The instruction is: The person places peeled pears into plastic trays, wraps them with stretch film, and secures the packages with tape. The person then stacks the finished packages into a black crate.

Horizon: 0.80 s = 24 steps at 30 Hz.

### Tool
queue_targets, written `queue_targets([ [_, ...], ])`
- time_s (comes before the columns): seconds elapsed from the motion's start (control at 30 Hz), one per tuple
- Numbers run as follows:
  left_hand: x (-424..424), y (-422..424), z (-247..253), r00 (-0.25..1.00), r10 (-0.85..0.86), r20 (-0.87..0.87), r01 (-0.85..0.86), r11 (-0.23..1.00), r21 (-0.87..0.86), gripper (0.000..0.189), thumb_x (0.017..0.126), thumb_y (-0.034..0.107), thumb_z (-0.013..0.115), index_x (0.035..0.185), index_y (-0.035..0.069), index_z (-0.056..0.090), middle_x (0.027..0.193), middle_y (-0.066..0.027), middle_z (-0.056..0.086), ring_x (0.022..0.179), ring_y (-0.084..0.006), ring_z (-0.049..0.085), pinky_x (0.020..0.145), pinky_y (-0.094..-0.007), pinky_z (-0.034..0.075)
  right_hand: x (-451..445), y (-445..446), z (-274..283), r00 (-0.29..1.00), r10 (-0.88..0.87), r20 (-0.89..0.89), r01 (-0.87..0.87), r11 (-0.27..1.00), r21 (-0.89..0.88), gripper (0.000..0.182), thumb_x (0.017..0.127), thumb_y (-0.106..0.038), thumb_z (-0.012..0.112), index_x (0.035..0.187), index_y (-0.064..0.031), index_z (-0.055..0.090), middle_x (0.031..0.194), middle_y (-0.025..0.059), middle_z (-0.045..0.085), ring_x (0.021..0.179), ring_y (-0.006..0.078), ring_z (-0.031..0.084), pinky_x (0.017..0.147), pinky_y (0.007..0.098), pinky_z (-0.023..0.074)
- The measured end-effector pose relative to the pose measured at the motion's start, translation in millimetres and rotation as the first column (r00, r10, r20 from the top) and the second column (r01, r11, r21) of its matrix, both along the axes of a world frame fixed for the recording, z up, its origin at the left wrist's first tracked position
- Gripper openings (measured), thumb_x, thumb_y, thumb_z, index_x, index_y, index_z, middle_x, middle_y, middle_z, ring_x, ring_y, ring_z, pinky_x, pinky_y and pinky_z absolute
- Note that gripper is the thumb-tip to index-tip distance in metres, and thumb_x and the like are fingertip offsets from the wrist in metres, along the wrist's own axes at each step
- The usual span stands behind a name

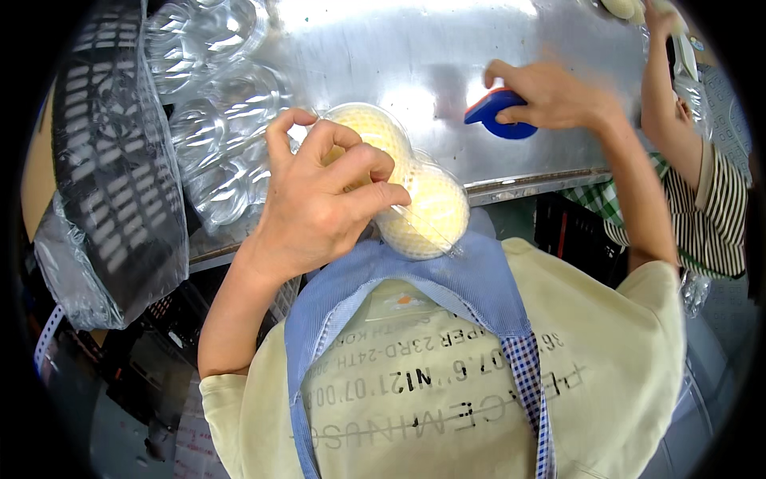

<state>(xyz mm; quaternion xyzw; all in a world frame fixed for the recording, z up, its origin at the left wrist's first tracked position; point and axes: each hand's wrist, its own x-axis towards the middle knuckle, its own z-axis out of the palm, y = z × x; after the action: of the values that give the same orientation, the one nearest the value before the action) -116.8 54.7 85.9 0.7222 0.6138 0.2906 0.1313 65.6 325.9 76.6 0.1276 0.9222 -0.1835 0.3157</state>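
Note:
My left hand (323, 191) grips a clear plastic clamshell pack (413, 157) from above, its fingers curled over the lid. Inside the pack sit pale yellow round items (426, 206), apparently wrapped in foam netting; part of them is hidden by my fingers. The pack is tilted over the table's near edge, close to my blue apron (479, 263). A thin clear edge or strip crosses its near end; I cannot tell which. Off to the right, my right hand (547, 93) holds a blue and red tape dispenser (501, 114) above the metal table, apart from the pack.
Clear plastic clamshells (221, 132) lie on the left of the metal table (371, 60). A black plastic crate (114, 161) covered in clear film stands at far left. At right, a co-worker's arm (670, 108) reaches towards pale round items (622, 8). Dark crates (568, 230) stand below the table.

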Motion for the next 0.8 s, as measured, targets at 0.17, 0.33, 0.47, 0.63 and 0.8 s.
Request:
queue_targets([
  [0.17, -2, 0, 1, 1.000, -0.011, -0.003, 0.011, 1.000, -0.016, 0.016, 0.069, 0.020, 0.075, 0.083, 0.028, 0.073, 0.082, 0.0089, 0.054, 0.087, -0.0185, 0.048, 0.091, -0.0479, 0.027, 116, 43, -82, 0.752, -0.655, 0.069, 0.633, 0.689, -0.355, 0.042, 0.090, -0.037, 0.067, 0.110, -0.0018, 0.057, 0.091, 0.0051, 0.062, 0.082, 0.0145, 0.056, 0.075, 0.0307, 0.0460],
  [0.33, 0, 1, 2, 1.000, 0.001, -0.009, -0.001, 1.000, -0.019, 0.019, 0.067, 0.020, 0.075, 0.085, 0.028, 0.074, 0.083, 0.0087, 0.054, 0.089, -0.0185, 0.049, 0.091, -0.0479, 0.027, 156, 19, -106, 0.533, -0.843, -0.075, 0.780, 0.523, -0.344, 0.046, 0.086, -0.037, 0.070, 0.116, -0.0042, 0.060, 0.091, 0.0092, 0.063, 0.084, 0.0188, 0.059, 0.073, 0.0308, 0.0480],
  [0.47, -1, 2, 4, 1.000, -0.012, -0.019, 0.012, 1.000, -0.022, 0.020, 0.067, 0.020, 0.074, 0.086, 0.029, 0.074, 0.083, 0.0082, 0.054, 0.089, -0.0187, 0.049, 0.091, -0.0478, 0.027, 150, -5, -108, 0.550, -0.681, -0.483, 0.758, 0.650, -0.052, 0.045, 0.084, -0.032, 0.072, 0.116, -0.0034, 0.061, 0.095, 0.0087, 0.061, 0.085, 0.0196, 0.060, 0.074, 0.0325, 0.0492],
  [0.63, -1, 3, 2, 0.999, -0.030, -0.039, 0.031, 0.999, 0.013, 0.025, 0.068, 0.020, 0.074, 0.093, 0.025, 0.073, 0.083, 0.0069, 0.056, 0.088, -0.0196, 0.049, 0.091, -0.0476, 0.027, 57, -90, -36, 0.425, -0.797, -0.428, 0.574, 0.603, -0.553, 0.031, 0.083, -0.031, 0.073, 0.102, -0.0069, 0.069, 0.088, 0.0011, 0.064, 0.064, 0.0081, 0.041, 0.058, 0.0231, 0.0361],
  [0.8, 0, 7, 7, 1.000, 0.019, 0.024, -0.018, 1.000, -0.023, 0.034, 0.068, 0.020, 0.076, 0.101, 0.015, 0.065, 0.081, 0.0047, 0.060, 0.087, -0.0196, 0.051, 0.091, -0.0459, 0.029, 24, -128, -15, 0.508, -0.825, -0.247, 0.434, 0.493, -0.754, 0.025, 0.080, -0.030, 0.076, 0.092, -0.0077, 0.073, 0.079, -0.0012, 0.059, 0.062, 0.0077, 0.038, 0.055, 0.0230, 0.0316],
])
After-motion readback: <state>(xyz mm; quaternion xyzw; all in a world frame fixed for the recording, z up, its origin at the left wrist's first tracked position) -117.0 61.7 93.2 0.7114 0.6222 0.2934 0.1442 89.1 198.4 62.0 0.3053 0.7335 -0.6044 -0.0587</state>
